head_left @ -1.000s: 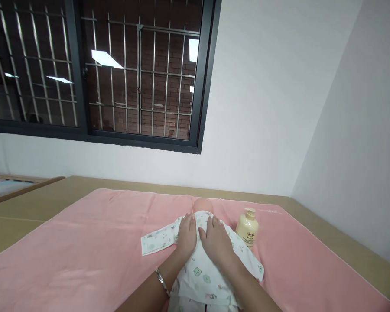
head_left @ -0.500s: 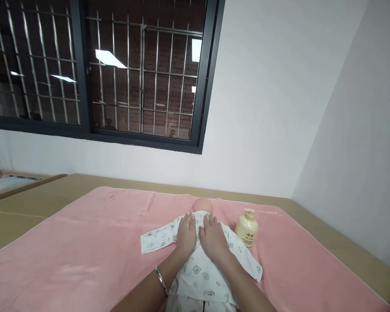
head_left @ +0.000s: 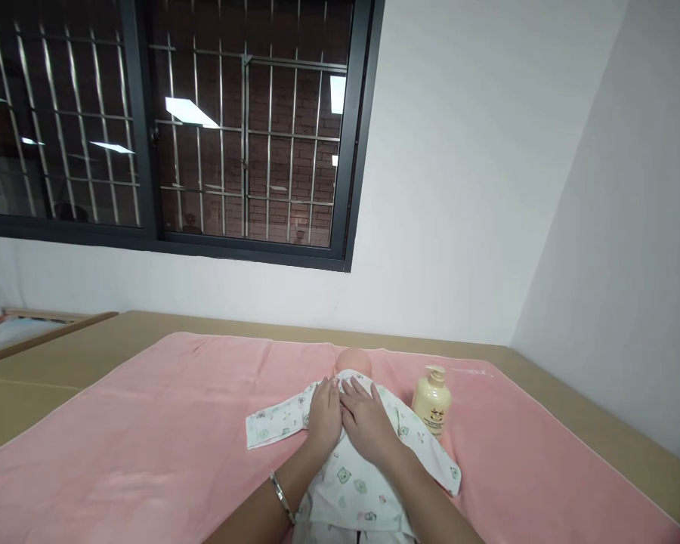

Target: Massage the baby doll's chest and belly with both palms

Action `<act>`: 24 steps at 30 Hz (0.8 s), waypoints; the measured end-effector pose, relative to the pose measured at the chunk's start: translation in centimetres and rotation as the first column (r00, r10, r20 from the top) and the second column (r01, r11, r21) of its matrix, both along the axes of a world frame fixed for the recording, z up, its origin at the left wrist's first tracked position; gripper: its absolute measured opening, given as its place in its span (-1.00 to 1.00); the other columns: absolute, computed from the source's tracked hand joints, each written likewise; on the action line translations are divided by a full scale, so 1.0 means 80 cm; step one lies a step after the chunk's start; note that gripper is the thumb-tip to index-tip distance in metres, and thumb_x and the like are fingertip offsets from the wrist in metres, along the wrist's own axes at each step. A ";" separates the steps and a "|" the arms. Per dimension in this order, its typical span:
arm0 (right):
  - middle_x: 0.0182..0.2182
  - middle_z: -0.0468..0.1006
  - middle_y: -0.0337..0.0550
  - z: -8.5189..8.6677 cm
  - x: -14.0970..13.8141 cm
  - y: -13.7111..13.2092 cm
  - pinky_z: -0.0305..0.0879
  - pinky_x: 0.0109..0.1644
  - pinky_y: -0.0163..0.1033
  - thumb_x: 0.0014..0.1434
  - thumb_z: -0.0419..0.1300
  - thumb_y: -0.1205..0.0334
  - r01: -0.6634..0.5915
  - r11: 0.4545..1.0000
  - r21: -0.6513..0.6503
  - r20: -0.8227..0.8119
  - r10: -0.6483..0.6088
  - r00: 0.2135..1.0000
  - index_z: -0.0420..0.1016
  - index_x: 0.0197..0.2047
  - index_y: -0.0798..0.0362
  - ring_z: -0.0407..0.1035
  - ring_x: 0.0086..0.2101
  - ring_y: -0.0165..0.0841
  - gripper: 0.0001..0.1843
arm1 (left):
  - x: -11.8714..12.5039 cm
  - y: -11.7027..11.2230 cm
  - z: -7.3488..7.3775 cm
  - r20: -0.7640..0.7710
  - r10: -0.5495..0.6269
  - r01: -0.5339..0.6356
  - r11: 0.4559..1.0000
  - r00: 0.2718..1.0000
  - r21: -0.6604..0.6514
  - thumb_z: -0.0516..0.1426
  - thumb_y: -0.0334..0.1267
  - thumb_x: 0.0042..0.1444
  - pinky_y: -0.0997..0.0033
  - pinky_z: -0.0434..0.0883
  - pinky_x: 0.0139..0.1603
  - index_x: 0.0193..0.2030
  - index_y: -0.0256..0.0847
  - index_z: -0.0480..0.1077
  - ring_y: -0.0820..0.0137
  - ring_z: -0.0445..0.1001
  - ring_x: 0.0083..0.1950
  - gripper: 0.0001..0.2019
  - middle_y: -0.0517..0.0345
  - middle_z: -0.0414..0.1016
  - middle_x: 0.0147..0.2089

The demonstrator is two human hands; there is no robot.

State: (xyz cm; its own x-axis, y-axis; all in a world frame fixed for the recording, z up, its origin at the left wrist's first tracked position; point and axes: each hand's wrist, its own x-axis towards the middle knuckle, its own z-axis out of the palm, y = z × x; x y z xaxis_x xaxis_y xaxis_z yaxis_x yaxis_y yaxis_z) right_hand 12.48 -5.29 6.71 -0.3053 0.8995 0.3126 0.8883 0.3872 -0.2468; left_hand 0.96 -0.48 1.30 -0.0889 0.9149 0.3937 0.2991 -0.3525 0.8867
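Observation:
A baby doll [head_left: 353,362] lies on a pink towel [head_left: 164,431], its head at the far end. White printed baby clothes [head_left: 357,483] cover its body, with both sleeves spread outward. My left hand [head_left: 325,414] rests flat on the upper chest of the top, fingers stretched toward the head. Beside it, my right hand [head_left: 368,423] also lies flat on the chest, its fingertips close to my left hand's. Nothing is held in either hand. The doll's face cannot be made out. To the right of the doll stands a pale yellow pump bottle [head_left: 432,400], near the right sleeve.
The towel covers a tan tabletop [head_left: 572,400] that meets a white wall [head_left: 447,189] at the back. A dark-framed window [head_left: 340,261] with metal bars is above at left. At far left, a wooden-edged cot [head_left: 62,330] holds pale bedding.
My right hand has shifted slightly left across the chest, closing the gap to my left hand. My left hand stays almost in place. The camera view has tilted a little.

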 end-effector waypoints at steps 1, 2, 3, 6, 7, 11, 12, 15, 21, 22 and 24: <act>0.32 0.17 -0.20 0.001 0.002 0.001 -0.26 0.37 0.05 0.35 -0.17 0.15 -0.010 1.000 -0.013 -0.012 0.010 1.000 0.26 0.28 -0.12 -0.09 0.33 -0.25 -0.51 | 0.000 -0.001 0.001 -0.002 0.004 -0.004 1.000 1.000 0.001 -0.24 -0.02 0.32 0.12 0.08 0.38 0.04 -0.26 0.43 0.20 0.25 0.31 -0.47 -0.11 0.44 0.16; 0.32 0.16 -0.17 0.002 0.006 0.003 -0.25 0.37 0.04 0.36 -0.19 0.13 0.036 0.999 -0.026 -0.026 -0.037 0.999 0.25 0.29 -0.08 -0.08 0.33 -0.25 -0.49 | 0.000 -0.002 0.001 -0.003 0.010 -0.010 1.000 1.000 0.003 -0.24 -0.03 0.32 0.13 0.07 0.38 0.04 -0.25 0.43 0.21 0.24 0.32 -0.48 -0.11 0.43 0.17; 0.32 0.17 -0.09 0.003 0.010 0.006 -0.22 0.37 0.02 0.36 -0.20 0.11 0.121 0.992 -0.036 -0.035 -0.122 0.992 0.26 0.29 0.00 -0.06 0.33 -0.22 -0.47 | 0.000 -0.003 0.002 -0.006 0.015 -0.015 1.000 1.000 0.005 -0.23 -0.03 0.32 0.13 0.06 0.39 0.05 -0.24 0.43 0.21 0.23 0.33 -0.49 -0.10 0.43 0.18; 0.26 0.23 0.20 0.001 0.014 0.007 -0.16 0.35 0.02 0.34 -0.21 0.10 0.371 0.928 -0.039 -0.004 -0.371 0.928 0.26 0.28 0.26 0.06 0.28 -0.10 -0.40 | 0.001 -0.004 0.004 -0.020 0.024 -0.024 0.999 1.000 0.023 -0.18 -0.05 0.31 0.14 0.05 0.39 0.00 -0.21 0.45 0.20 0.24 0.32 -0.53 -0.07 0.45 0.15; 0.25 0.23 0.25 -0.001 0.010 0.005 -0.16 0.35 0.04 0.33 -0.19 0.11 0.396 0.918 -0.033 0.017 -0.395 0.918 0.25 0.28 0.31 0.06 0.27 -0.07 -0.39 | 0.001 -0.004 0.005 -0.023 0.026 -0.025 0.999 0.999 0.030 -0.17 -0.05 0.30 0.14 0.07 0.38 -0.02 -0.20 0.45 0.20 0.26 0.30 -0.55 -0.07 0.47 0.12; 0.33 0.13 0.02 -0.008 -0.017 -0.014 -0.30 0.37 0.13 0.29 -0.11 0.18 0.141 0.990 -0.006 0.070 -0.141 0.988 0.10 0.38 0.10 -0.12 0.34 -0.10 -0.39 | -0.003 0.004 0.003 0.051 -0.016 0.016 1.000 0.999 0.002 -0.14 -0.02 0.27 0.21 0.28 0.22 -0.14 -0.19 0.46 0.22 0.43 0.12 -0.58 -0.04 0.53 0.00; 0.34 0.12 -0.09 -0.009 -0.021 -0.017 -0.35 0.37 0.15 0.29 -0.12 0.21 0.063 0.998 -0.008 0.065 -0.063 0.996 0.06 0.39 0.01 -0.16 0.35 -0.14 -0.39 | -0.004 0.005 0.002 0.072 -0.033 0.034 0.999 0.997 -0.006 -0.14 -0.02 0.27 0.23 0.33 0.16 -0.17 -0.19 0.45 0.23 0.46 0.06 -0.58 -0.04 0.54 -0.04; 0.34 0.12 -0.23 -0.007 -0.021 -0.018 -0.39 0.38 0.14 0.31 -0.15 0.24 0.000 1.000 -0.028 0.004 0.000 1.000 0.05 0.39 -0.11 -0.15 0.35 -0.25 -0.41 | -0.005 0.008 -0.001 0.046 -0.032 0.032 0.999 0.998 0.003 -0.12 -0.05 0.25 0.22 0.32 0.16 -0.13 -0.21 0.44 0.23 0.46 0.06 -0.61 -0.04 0.53 -0.03; 0.32 0.18 -0.11 -0.001 0.014 0.008 -0.18 0.37 0.06 0.37 -0.24 0.08 0.230 0.971 -0.070 -0.089 -0.236 0.968 0.26 0.30 -0.01 -0.02 0.32 -0.21 -0.45 | 0.000 0.005 -0.001 -0.149 0.032 -0.024 0.998 0.988 0.056 -0.07 -0.16 0.21 0.08 0.19 0.29 0.04 -0.22 0.41 0.15 0.32 0.24 -0.62 -0.07 0.47 0.11; 0.31 0.18 -0.07 -0.001 0.017 0.010 -0.17 0.37 0.05 0.36 -0.22 0.09 0.262 0.963 -0.068 -0.073 -0.267 0.961 0.24 0.31 0.02 -0.01 0.31 -0.19 -0.45 | 0.000 0.005 -0.002 -0.167 0.035 -0.025 0.998 0.985 0.060 -0.07 -0.17 0.21 0.06 0.19 0.30 0.05 -0.22 0.41 0.14 0.31 0.24 -0.62 -0.07 0.47 0.11; 0.31 0.18 0.01 -0.004 0.014 0.008 -0.16 0.36 0.06 0.34 -0.20 0.14 0.311 0.949 -0.055 -0.025 -0.313 0.949 0.19 0.33 0.10 0.01 0.30 -0.13 -0.43 | 0.001 0.005 -0.003 -0.209 0.041 -0.027 0.997 0.977 0.066 -0.07 -0.20 0.20 0.05 0.15 0.32 0.07 -0.23 0.40 0.13 0.29 0.26 -0.61 -0.07 0.45 0.14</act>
